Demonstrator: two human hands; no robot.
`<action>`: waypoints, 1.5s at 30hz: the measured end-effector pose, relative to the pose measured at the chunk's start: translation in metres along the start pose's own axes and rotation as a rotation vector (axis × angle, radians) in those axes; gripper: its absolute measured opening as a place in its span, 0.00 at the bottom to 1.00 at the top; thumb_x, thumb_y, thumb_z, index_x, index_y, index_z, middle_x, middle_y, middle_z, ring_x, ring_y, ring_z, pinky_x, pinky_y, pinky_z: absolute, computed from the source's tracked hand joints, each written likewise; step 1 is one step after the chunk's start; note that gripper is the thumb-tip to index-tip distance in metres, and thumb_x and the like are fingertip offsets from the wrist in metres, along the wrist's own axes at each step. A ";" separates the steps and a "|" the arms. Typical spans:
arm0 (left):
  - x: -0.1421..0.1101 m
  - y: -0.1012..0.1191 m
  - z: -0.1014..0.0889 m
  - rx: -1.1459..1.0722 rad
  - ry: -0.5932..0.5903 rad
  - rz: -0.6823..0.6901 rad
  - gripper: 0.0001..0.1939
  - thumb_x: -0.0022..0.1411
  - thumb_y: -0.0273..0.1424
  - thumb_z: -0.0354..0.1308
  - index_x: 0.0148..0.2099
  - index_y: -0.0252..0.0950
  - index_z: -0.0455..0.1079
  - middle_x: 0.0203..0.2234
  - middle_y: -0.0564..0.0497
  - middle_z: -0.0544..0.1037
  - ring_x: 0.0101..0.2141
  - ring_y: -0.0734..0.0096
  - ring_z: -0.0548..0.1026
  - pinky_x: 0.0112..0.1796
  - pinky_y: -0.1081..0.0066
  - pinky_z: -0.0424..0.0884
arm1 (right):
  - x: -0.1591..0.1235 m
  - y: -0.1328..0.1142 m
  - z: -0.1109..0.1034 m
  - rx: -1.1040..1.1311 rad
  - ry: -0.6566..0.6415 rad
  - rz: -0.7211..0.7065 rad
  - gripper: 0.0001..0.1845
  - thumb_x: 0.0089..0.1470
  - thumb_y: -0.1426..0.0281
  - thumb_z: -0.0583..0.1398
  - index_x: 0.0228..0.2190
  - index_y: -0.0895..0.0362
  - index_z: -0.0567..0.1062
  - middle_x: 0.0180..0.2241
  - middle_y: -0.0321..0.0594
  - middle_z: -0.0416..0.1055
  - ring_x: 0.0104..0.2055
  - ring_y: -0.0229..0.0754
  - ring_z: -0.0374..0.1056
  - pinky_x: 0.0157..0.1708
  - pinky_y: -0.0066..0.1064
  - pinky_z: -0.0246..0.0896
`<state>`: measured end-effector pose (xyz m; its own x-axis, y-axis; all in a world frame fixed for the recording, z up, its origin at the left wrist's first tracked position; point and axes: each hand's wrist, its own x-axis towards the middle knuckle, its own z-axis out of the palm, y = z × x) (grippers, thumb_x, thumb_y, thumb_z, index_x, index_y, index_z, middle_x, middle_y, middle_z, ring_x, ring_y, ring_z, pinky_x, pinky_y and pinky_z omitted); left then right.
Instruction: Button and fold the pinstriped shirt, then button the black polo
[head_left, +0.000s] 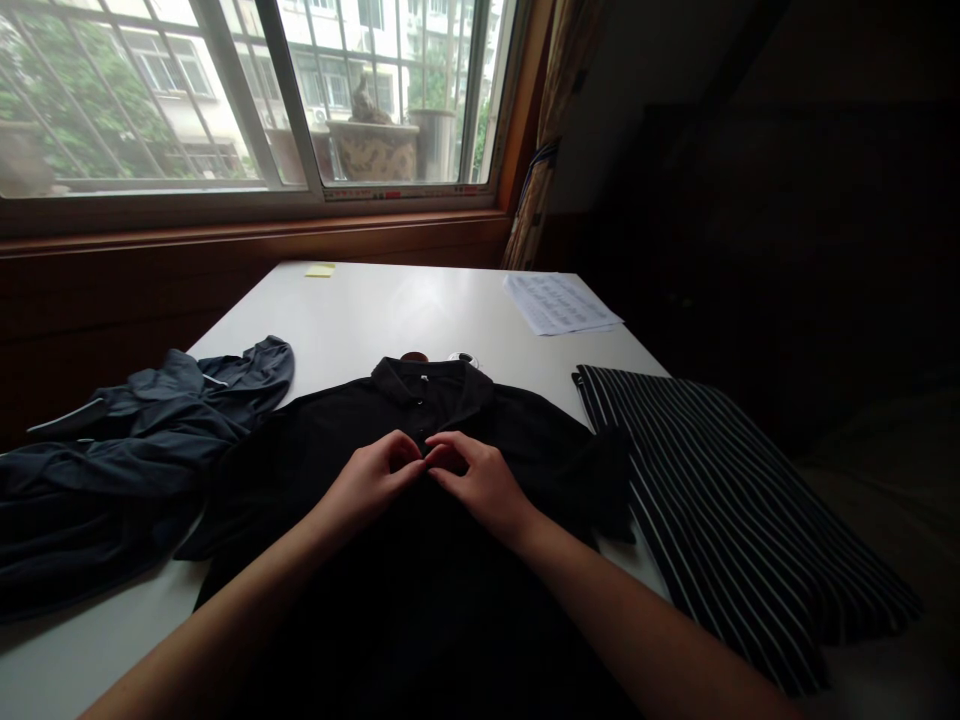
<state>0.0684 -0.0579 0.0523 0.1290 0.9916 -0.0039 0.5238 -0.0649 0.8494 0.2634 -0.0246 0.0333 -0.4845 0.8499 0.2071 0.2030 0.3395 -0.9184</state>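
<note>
A black polo shirt (337, 440) lies flat on the white table (360, 310), collar toward the window. My left hand (371, 480) and my right hand (480, 480) meet at the button placket just below the collar. Both hands have their fingers curled in a pinch on the placket fabric, fingertips nearly touching each other. Whether a button sits between the fingers is too dark to make out.
A crumpled dark grey garment (142, 440) lies at the left. A black-and-white striped garment (720, 500) lies folded at the right. Printed papers (559, 302) and a yellow sticky note (320, 269) sit near the far edge. A window runs behind the table.
</note>
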 end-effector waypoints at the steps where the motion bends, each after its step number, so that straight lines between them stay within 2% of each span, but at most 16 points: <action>1: 0.000 0.000 0.000 -0.006 -0.003 -0.004 0.11 0.60 0.41 0.60 0.38 0.38 0.72 0.32 0.52 0.79 0.34 0.65 0.76 0.34 0.71 0.69 | 0.000 0.000 0.000 0.014 -0.008 0.007 0.20 0.52 0.76 0.63 0.48 0.51 0.75 0.39 0.35 0.77 0.42 0.40 0.75 0.46 0.34 0.70; 4: -0.001 -0.001 0.003 -0.008 0.010 -0.021 0.10 0.57 0.39 0.63 0.38 0.38 0.71 0.31 0.52 0.79 0.33 0.66 0.76 0.33 0.71 0.69 | 0.000 0.001 -0.001 0.045 -0.027 0.017 0.22 0.53 0.77 0.62 0.49 0.50 0.74 0.40 0.35 0.77 0.43 0.40 0.75 0.47 0.34 0.70; 11: 0.000 0.000 0.007 0.004 0.051 -0.033 0.06 0.56 0.34 0.61 0.35 0.38 0.70 0.28 0.54 0.77 0.31 0.68 0.75 0.31 0.72 0.67 | 0.000 0.003 0.000 0.071 -0.021 0.003 0.22 0.50 0.79 0.61 0.48 0.52 0.73 0.40 0.36 0.76 0.42 0.39 0.75 0.46 0.33 0.71; 17: 0.000 -0.003 0.008 -0.032 0.073 -0.061 0.05 0.54 0.32 0.61 0.34 0.37 0.70 0.27 0.55 0.75 0.30 0.69 0.73 0.30 0.73 0.66 | 0.000 0.000 -0.002 -0.067 0.024 -0.023 0.08 0.50 0.76 0.64 0.35 0.54 0.75 0.35 0.35 0.73 0.37 0.39 0.72 0.39 0.31 0.70; 20: 0.001 -0.005 0.008 -0.089 0.073 -0.084 0.06 0.53 0.32 0.61 0.33 0.37 0.69 0.27 0.55 0.75 0.30 0.69 0.72 0.30 0.73 0.65 | 0.000 -0.001 -0.005 -0.132 0.022 -0.041 0.06 0.51 0.74 0.65 0.34 0.54 0.77 0.35 0.36 0.72 0.36 0.39 0.71 0.38 0.31 0.69; 32: 0.002 -0.002 0.007 -0.454 0.019 -0.136 0.14 0.51 0.32 0.65 0.29 0.37 0.60 0.31 0.54 0.75 0.33 0.72 0.72 0.35 0.72 0.66 | 0.000 -0.002 -0.007 -0.132 -0.002 -0.083 0.08 0.53 0.72 0.66 0.38 0.52 0.79 0.38 0.37 0.73 0.40 0.40 0.71 0.40 0.31 0.68; 35: 0.002 -0.002 0.007 -0.414 0.031 -0.121 0.13 0.52 0.34 0.64 0.30 0.37 0.61 0.31 0.54 0.75 0.33 0.71 0.72 0.36 0.72 0.67 | 0.000 -0.002 -0.006 -0.130 0.004 -0.085 0.08 0.53 0.72 0.66 0.38 0.52 0.79 0.37 0.37 0.73 0.39 0.40 0.71 0.40 0.31 0.68; 41: 0.001 0.001 0.007 -0.135 0.084 -0.107 0.12 0.56 0.39 0.64 0.34 0.37 0.67 0.28 0.55 0.74 0.32 0.69 0.72 0.33 0.71 0.66 | -0.001 -0.002 -0.006 -0.149 0.005 -0.097 0.07 0.54 0.73 0.65 0.37 0.52 0.79 0.37 0.37 0.73 0.40 0.40 0.71 0.40 0.30 0.66; 45: 0.000 -0.002 0.011 -0.065 0.116 -0.070 0.10 0.57 0.38 0.63 0.34 0.38 0.67 0.28 0.55 0.74 0.31 0.69 0.73 0.32 0.72 0.66 | -0.002 -0.002 -0.005 -0.148 -0.004 -0.116 0.08 0.55 0.74 0.65 0.38 0.52 0.79 0.38 0.37 0.72 0.41 0.40 0.71 0.42 0.31 0.66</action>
<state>0.0767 -0.0586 0.0445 -0.0062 1.0000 -0.0063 0.4719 0.0085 0.8816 0.2680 -0.0245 0.0361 -0.5150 0.8004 0.3070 0.2683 0.4906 -0.8291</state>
